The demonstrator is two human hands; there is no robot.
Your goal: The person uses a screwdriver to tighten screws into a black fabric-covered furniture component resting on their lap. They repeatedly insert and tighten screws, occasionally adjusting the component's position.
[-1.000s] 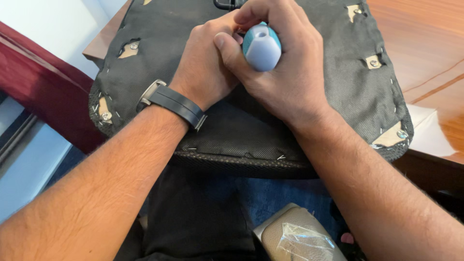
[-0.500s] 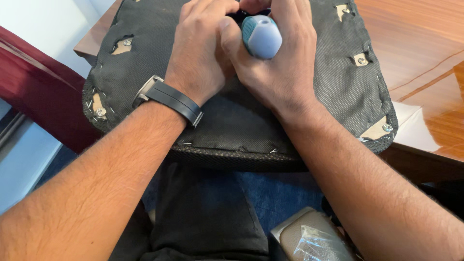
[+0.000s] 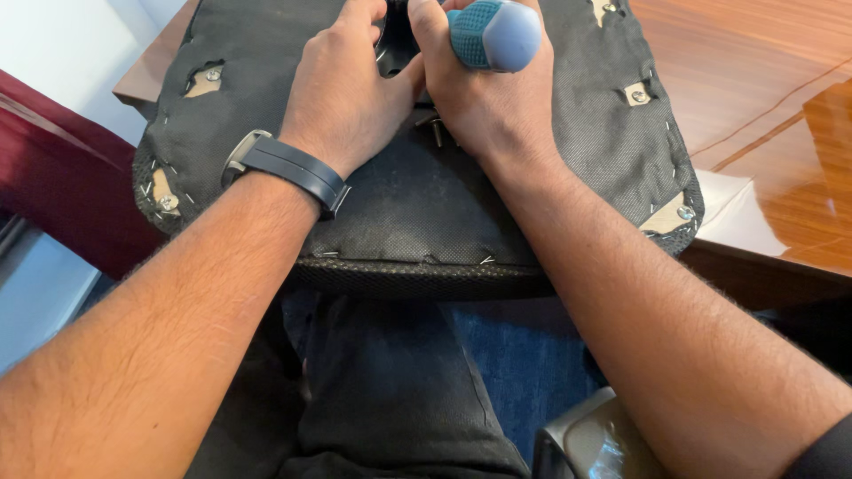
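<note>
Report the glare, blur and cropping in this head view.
Head view: window glare streaks the polished wooden table; the right hand around the blue screwdriver handle and the left hand are sharp; the black seat pad is evenly lit; the fingertips are cropped at the top edge.

bright, sharp daylight; glare on the glossy wooden table (image 3: pixel 763 98)

Seat pad (image 3: pixel 426 222) underside: dark grey-black woven fabric, tan patches showing at torn corners, silver staples and screws. Screwdriver handle (image 3: pixel 493 34): teal textured grip, pale blue-grey end cap. Watch strap (image 3: pixel 293 173) dark navy, table (image 3: pixel 754 80) glossy reddish-brown wood grain.
</note>
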